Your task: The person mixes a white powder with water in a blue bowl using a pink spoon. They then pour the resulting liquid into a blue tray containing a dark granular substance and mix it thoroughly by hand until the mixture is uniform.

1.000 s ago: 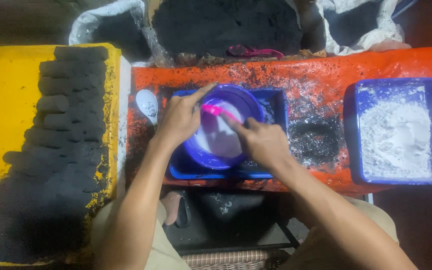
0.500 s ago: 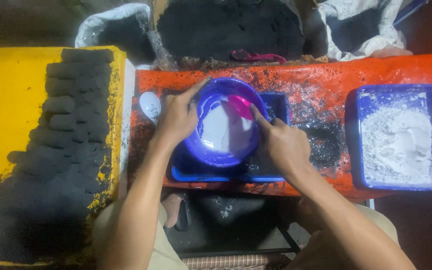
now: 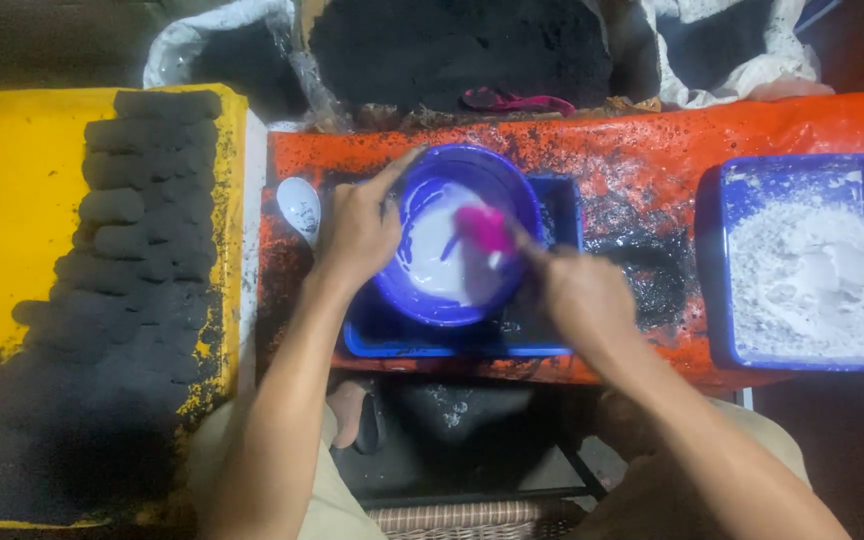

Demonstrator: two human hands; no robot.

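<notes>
Left hand (image 3: 357,225) grips the left rim of the purple bowl (image 3: 452,300), fingers clamped on it, index finger stretched along the far rim. Right hand (image 3: 582,295) is closed on a pink spoon (image 3: 485,228), its head down in the white mix (image 3: 437,260) inside the bowl; the handle is hidden, so probably a spoon. Bowl sits in a shallow blue tray (image 3: 552,200) mid-front of the orange tabletop (image 3: 652,140). White spoon (image 3: 300,205) lies just left of the bowl, near the tabletop's left edge. Blue tub of white powder (image 3: 802,270) at the right end. Black briquettes (image 3: 132,230) in rows on the yellow sheet (image 3: 12,200) to the left.
</notes>
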